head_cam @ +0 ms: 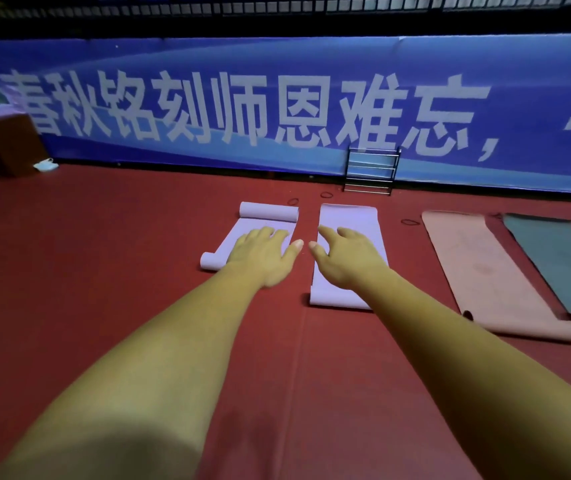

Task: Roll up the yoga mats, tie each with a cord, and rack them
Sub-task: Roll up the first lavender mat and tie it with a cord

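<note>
— What colours are the mats?
— The left mat (242,226) and right mat (348,216) before me are both plain pale lilac. I also see a pink mat (485,271), faintly mottled, and a plain grey-green mat (554,258).
— And the floor?
— The floor (104,237) is dark red, no pattern.
— The rest?
— The banner (277,60) is blue with lighter blue bands and big white characters. The rack (370,171) has a black frame and silvery rails. The cords (326,195) look dark. I can make out a brown box (7,143) and a pale blue mask (46,165).
</note>
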`<state>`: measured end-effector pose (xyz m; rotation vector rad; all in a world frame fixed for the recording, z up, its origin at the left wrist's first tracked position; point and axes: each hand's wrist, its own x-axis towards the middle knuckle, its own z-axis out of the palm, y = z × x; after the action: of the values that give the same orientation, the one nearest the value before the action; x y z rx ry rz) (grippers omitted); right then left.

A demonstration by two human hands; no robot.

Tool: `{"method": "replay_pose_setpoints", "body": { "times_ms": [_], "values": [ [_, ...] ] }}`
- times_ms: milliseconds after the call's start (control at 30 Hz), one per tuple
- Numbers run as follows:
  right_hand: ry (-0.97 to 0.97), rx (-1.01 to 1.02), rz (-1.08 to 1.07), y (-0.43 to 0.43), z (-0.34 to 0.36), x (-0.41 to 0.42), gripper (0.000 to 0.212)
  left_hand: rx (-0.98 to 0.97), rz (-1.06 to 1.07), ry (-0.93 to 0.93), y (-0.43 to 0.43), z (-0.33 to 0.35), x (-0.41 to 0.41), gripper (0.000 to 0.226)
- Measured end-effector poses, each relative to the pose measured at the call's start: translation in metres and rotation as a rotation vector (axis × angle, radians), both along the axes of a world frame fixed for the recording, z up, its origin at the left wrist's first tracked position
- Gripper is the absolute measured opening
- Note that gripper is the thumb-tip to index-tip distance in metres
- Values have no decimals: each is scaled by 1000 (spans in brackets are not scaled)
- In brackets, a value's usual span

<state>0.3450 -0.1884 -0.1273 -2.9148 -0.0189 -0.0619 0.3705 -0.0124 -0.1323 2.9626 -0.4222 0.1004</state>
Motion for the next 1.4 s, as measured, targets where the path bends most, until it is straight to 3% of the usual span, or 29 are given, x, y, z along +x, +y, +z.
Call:
{"method": "replay_pose_setpoints", "body": {
  "times_ms": [367,967,1400],
  "values": [
    [96,-27,41,90,-70,174,59,19,60,145,90,-68,174,61],
    [232,41,-46,222,-143,491,59,48,-64,217,208,-131,504,59],
    [378,118,-98,265,-265,798,58,60,-61,301,258,-253,816,59]
  ]
}}
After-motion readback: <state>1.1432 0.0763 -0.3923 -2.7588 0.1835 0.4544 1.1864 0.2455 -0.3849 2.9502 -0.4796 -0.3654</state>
